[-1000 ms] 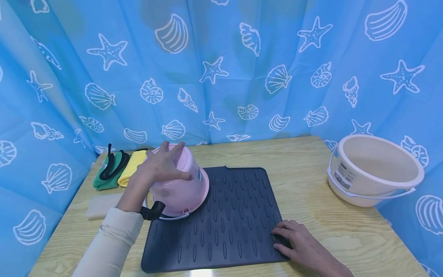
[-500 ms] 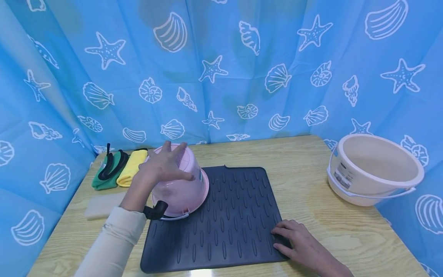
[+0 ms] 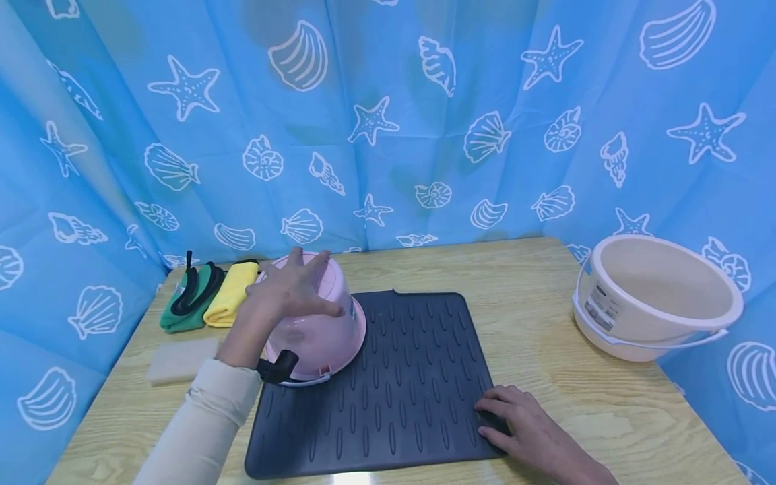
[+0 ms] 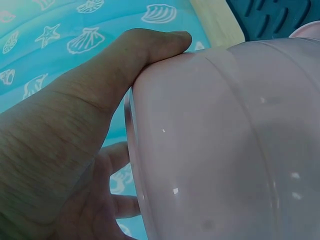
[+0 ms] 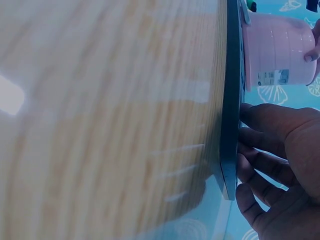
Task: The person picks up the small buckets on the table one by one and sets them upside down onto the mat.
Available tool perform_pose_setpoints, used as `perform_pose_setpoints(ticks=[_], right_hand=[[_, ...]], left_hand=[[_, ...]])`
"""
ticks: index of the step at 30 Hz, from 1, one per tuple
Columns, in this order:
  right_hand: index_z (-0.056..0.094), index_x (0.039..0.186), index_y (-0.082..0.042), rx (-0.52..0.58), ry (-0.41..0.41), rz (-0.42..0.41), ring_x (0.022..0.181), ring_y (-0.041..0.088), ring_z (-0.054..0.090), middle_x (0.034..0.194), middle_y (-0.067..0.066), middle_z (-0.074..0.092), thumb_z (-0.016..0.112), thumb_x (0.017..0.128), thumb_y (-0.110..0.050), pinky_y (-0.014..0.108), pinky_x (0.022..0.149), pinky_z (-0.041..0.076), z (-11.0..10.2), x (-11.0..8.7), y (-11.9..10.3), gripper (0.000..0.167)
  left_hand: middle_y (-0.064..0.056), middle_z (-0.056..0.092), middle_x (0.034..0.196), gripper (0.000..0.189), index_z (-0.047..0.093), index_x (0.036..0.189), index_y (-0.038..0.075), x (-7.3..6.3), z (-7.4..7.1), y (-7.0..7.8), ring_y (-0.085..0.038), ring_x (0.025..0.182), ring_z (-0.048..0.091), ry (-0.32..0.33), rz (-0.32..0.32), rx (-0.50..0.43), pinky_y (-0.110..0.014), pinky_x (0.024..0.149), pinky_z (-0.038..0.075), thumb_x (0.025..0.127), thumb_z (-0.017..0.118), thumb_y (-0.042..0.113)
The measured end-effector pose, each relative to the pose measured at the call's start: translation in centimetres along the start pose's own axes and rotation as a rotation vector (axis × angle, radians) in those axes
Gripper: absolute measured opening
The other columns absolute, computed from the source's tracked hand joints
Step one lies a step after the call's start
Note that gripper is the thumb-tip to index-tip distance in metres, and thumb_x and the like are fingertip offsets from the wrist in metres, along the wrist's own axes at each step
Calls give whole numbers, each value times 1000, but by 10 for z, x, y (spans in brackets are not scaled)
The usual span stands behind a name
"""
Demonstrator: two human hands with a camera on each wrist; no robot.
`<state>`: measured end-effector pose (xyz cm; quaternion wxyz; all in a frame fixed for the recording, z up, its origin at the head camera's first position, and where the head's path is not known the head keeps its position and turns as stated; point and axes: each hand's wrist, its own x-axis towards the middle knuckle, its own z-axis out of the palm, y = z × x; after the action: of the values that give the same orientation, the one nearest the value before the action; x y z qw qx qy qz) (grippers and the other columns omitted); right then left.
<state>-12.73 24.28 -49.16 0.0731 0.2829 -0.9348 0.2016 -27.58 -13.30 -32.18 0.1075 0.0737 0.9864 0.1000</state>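
Observation:
A pink bucket stands upside down on the black ribbed mat, toward its back left. My left hand grips the bucket's upturned base, thumb along one side and fingers spread over to the far edge. In the left wrist view the bucket's wall fills much of the picture, and the fingers lie partly behind the base. My right hand rests at the mat's right front corner. The right wrist view shows its fingertips touching the mat at the edge.
An oval cream bucket with its handle down stands upright at the right. Back left lie a green cloth with black trim, a folded yellow cloth and a pale flat block. A blue shell-patterned curtain surrounds the wooden table.
My left forearm and wrist have shifted slightly to the right while the hand stays on the bucket. The bucket, the mat and my right hand have hardly moved.

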Motion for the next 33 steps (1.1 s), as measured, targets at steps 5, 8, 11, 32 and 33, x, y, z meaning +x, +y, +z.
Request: perform_pose_setpoints(ticks=[5,8,11,32,33], right_hand=[[75,105,-17,5,16,2,97,14,58,109,-7,61,81,85,-25,38,77,51,1,-1,1,23],[75,105,-17,3,24,3,97,14,58,109,-7,61,82,84,-24,38,78,51,1,-2,0,23],[75,105,-17,1,27,3,96,13,58,108,-7,61,82,84,-23,38,78,51,0,-2,0,22],[75,104,-16,14,42,-6,97,13,58,108,-7,62,81,84,-21,37,78,50,-1,-1,-1,21],[75,104,-16,13,49,-10,96,13,58,108,-6,62,82,84,-21,38,78,50,-1,-2,-1,22]], left_hand=[[-23,5,164,114,19,161,31,2,0,4,-73,133,4,-17,-12,5,-89,87,22,69,77,67],[-22,3,164,115,19,161,31,4,-1,6,-71,134,3,-29,-18,7,-89,87,21,69,77,67],[-22,2,164,115,19,161,31,5,-1,7,-70,135,4,-35,-23,9,-89,87,21,69,78,67],[-13,44,153,81,41,154,23,-22,4,4,-45,135,42,334,420,-44,-69,101,38,87,68,59],[-12,48,149,76,44,153,21,-24,7,6,-40,133,47,371,466,-81,-63,101,42,89,69,56]])
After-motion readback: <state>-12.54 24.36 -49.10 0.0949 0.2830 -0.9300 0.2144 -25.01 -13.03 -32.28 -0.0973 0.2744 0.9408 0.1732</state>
